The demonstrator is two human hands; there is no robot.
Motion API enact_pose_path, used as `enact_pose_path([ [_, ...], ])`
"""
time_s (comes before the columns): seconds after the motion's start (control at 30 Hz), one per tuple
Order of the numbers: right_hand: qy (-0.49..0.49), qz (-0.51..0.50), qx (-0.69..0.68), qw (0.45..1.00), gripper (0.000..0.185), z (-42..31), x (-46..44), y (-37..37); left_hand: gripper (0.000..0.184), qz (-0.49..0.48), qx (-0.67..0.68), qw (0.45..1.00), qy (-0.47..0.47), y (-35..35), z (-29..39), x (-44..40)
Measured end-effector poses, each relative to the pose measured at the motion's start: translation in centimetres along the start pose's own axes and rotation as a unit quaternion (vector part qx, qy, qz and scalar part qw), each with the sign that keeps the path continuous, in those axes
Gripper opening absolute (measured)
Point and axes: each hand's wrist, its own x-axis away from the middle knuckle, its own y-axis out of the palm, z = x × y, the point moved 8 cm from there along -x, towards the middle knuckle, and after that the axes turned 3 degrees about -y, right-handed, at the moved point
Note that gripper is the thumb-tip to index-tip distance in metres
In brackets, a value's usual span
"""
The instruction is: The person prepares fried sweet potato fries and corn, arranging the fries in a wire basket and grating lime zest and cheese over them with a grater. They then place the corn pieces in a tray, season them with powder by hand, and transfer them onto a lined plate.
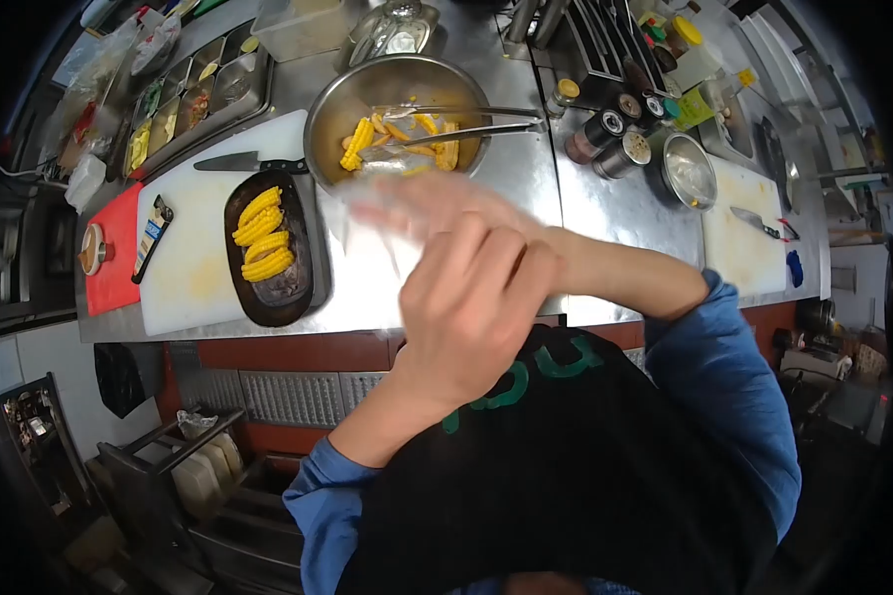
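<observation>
My left hand (pixel 476 302) is closed, its fingers curled against the heel of my right hand; what they pinch is hidden. Smeared by motion, my right hand (pixel 446 206) reaches in front of the steel bowl's lower rim. Something thin and clear, like plastic film or a glove, shows around its fingers. Yellow corn pieces and metal tongs (pixel 446 137) lie in the steel bowl (pixel 319 134). Left of the hands, a dark oval dish (pixel 286 288) holds several corn pieces (pixel 265 236). A knife (pixel 230 162) rests above that dish, its handle near the bowl.
A white cutting board (pixel 184 288) and a red board (pixel 116 243) lie at the left, below a tray of compartments (pixel 258 94). Spice jars (pixel 622 156), a small metal bowl (pixel 689 171) and another board (pixel 744 243) with a knife (pixel 749 217) stand or lie at the right.
</observation>
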Motion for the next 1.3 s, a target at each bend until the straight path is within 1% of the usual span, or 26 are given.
enact_pose_path([
  [0.03, -0.005, 0.004, 0.001, 1.0, 0.05, 0.6, -0.5, -0.1, 0.028, 0.073, -0.024, 0.995, 0.059, -1.9, 0.7, 0.4],
  [0.07, 0.053, 0.119, -0.203, 0.971, 0.048, 2.7, -0.8, -1.6, 0.028, 0.078, -0.031, 0.994, 0.063, -2.0, 0.5, 1.2],
  [0.1, 0.108, 0.227, -0.397, 0.883, 0.046, 4.8, -0.6, -2.3, 0.04, 0.14, -0.009, 0.99, -0.03, -2.6, -1.6, 2.7],
  [0.13, 0.104, 0.231, -0.397, 0.882, 0.046, 4.7, -1.0, -2.3, 0.052, 0.198, 0.019, 0.972, -0.125, -2.9, -3.7, 4.5],
  [0.17, 0.089, 0.245, -0.484, 0.836, 0.049, 4.4, -1.4, -2.1, 0.071, 0.161, 0.06, 0.969, -0.179, -1.0, -5.2, 4.9],
  [0.2, 0.072, 0.252, -0.565, 0.782, 0.053, 4.1, -1.8, -1.9, 0.058, 0.195, 0.089, 0.958, -0.189, 0.1, -5.7, 5.0],
  [0.23, 0.132, 0.272, -0.628, 0.717, 0.044, 4.0, -1.4, -1.0, 0.045, 0.181, 0.093, 0.961, -0.185, 1.0, -6.1, 4.7],
  [0.27, 0.13, 0.269, -0.631, 0.716, 0.044, 4.1, -1.5, -0.8, 0.032, 0.164, 0.097, 0.965, -0.181, 1.5, -6.4, 4.7],
  [0.33, 0.294, 0.336, -0.68, 0.581, 0.038, 6.6, 0.5, 1.7, 0.019, 0.148, 0.091, 0.965, -0.196, 1.8, -7.2, 5.2],
  [0.4, 0.277, 0.321, -0.67, 0.609, 0.05, 7.3, 0.7, 1.5, 0.006, 0.137, 0.086, 0.964, -0.21, 1.7, -7.4, 5.5],
  [0.47, 0.113, 0.372, -0.702, 0.597, 0.066, 7.4, 0.6, -0.1, 0.005, 0.056, 0.039, 0.972, -0.223, 2.3, -6.8, 6.1],
  [0.5, 0.141, 0.336, -0.72, 0.591, 0.079, 8.3, 0.6, 0.7, 0.005, 0.042, 0.03, 0.977, -0.206, 2.8, -6.7, 6.2],
  [0.63, 0.146, 0.294, -0.725, 0.605, 0.08, 8.4, -1.6, 2.9, 0.013, -0.029, 0.032, 0.993, -0.113, 4.8, -4.0, 5.6],
  [0.7, 0.211, 0.367, -0.588, 0.689, 0.076, 9.8, -2.5, 3.0, 0.013, -0.027, 0.032, 0.992, -0.118, 5.3, -5.0, 5.9],
  [0.73, 0.216, 0.367, -0.589, 0.687, 0.076, 9.9, -2.8, 3.1, 0.012, -0.031, 0.032, 0.992, -0.121, 5.3, -5.4, 6.3],
  [0.8, 0.468, 0.162, -0.577, 0.65, 0.058, 11.2, -2.8, 6.9, 0.007, -0.013, 0.034, 0.988, -0.147, 4.6, -6.2, 5.4],
  [0.83, 0.45, 0.159, -0.55, 0.685, 0.04, 12.2, -3.3, 7.4, 0.004, -0.007, 0.049, 0.981, -0.189, 4.6, -7.3, 5.8],
  [0.87, 0.447, 0.157, -0.551, 0.687, 0.04, 13.4, -3.8, 7.6, 0.004, 0.002, 0.061, 0.972, -0.226, 4.4, -8.6, 6.2],
  [0.9, 0.345, 0.074, -0.327, 0.877, 0.033, 13.8, -5.1, 6.2, 0.004, 0.0, 0.084, 0.958, -0.274, 4.2, -9.3, 7.2],
  [0.93, 0.208, -0.021, -0.071, 0.975, 0.026, 13.0, -5.9, 6.0, 0.004, -0.004, 0.088, 0.956, -0.282, 3.7, -9.2, 8.5],
  [0.97, 0.188, -0.134, -0.054, 0.972, 0.02, 13.8, -5.6, 8.1, 0.006, -0.001, 0.111, 0.947, -0.302, 3.2, -9.6, 10.1],
  [1.0, 0.189, -0.136, -0.052, 0.971, 0.02, 13.8, -5.4, 9.0, 0.009, 0.003, 0.134, 0.939, -0.318, 2.4, -10.1, 11.6],
  [1.07, 0.19, -0.27, 0.08, 0.94, 0.016, 14.4, -4.9, 12.7, 0.01, 0.083, 0.09, 0.914, -0.387, -1.5, -13.5, 15.9],
  [1.17, 0.28, -0.369, 0.076, 0.883, 0.017, 15.9, -4.2, 16.2, 0.013, 0.216, 0.116, 0.778, -0.579, -8.0, -20.0, 26.0],
  [1.2, 0.311, -0.367, 0.066, 0.874, 0.019, 15.8, -4.5, 15.8, 0.014, 0.274, 0.151, 0.724, -0.615, -9.6, -21.7, 28.3],
  [1.3, 0.347, -0.367, 0.077, 0.86, 0.029, 14.6, -4.6, 14.3, 0.016, 0.323, 0.169, 0.657, -0.66, -11.4, -25.5, 32.2],
])
